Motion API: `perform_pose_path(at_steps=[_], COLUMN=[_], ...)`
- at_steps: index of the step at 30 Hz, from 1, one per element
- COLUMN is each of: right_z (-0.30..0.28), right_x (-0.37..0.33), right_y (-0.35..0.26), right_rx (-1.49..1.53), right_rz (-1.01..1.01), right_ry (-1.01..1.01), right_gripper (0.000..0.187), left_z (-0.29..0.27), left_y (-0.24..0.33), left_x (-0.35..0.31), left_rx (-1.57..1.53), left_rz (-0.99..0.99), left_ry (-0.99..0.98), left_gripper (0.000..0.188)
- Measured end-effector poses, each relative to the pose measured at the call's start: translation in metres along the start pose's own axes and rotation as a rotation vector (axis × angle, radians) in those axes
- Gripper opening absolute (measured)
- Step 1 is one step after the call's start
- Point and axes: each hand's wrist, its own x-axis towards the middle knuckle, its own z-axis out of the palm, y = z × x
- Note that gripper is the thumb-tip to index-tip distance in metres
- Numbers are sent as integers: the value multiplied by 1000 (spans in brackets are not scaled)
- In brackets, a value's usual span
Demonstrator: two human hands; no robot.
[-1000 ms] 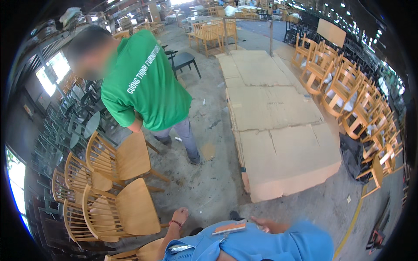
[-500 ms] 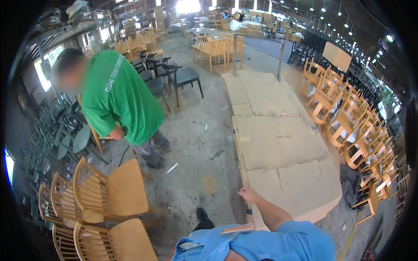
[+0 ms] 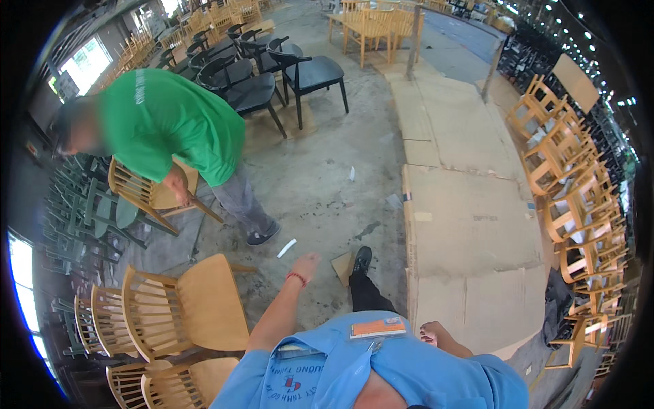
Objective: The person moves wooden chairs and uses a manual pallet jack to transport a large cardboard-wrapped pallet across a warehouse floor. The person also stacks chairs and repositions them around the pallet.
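Observation:
My left hand (image 3: 304,266) reaches forward over the concrete floor, a red bracelet on its wrist. Its fingers look loosely stretched, with nothing visible in them. On the floor just beyond lies a white strip (image 3: 287,248), apart from the hand. The nearest wooden chair (image 3: 212,303) stands to its left, untouched. Close to my body on the right, my right hand (image 3: 432,333) is bent in with its fingers curled. Whatever it may hold is too small to make out. Beside it runs a long surface covered with cardboard (image 3: 470,228).
A co-worker in a green shirt (image 3: 174,126) bends over a wooden spindle-back chair (image 3: 153,187), one hand on it. Black chairs (image 3: 310,73) stand ahead. Stacked wooden chairs (image 3: 569,184) line the right side. Near my shoe lies a brown cardboard piece (image 3: 343,268).
My left hand has come into view at the front. My right hand has drawn back from the cardboard's edge toward my body. The co-worker's chair now shows more fully, and the view has shifted.

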Motion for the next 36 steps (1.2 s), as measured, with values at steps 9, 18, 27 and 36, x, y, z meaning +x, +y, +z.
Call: perform_pose_path(at_steps=[9, 18, 27, 36], right_z=[-104, -160, -203, -262], right_x=[96, 101, 167, 298], right_y=[-295, -691, -728, -766], right_rx=[-634, 132, -88, -548], right_rz=[-463, -750, -154, -765], right_ry=[91, 76, -113, 226], right_gripper=[17, 23, 10, 21], left_z=[-102, -130, -257, -423], left_y=[36, -25, -2, 141], left_x=[169, 288, 591, 919], left_rx=[446, 36, 435, -893], left_rz=[102, -460, 59, -222], left_ry=[-266, -550, -618, -44], left_gripper=[29, 26, 25, 14])
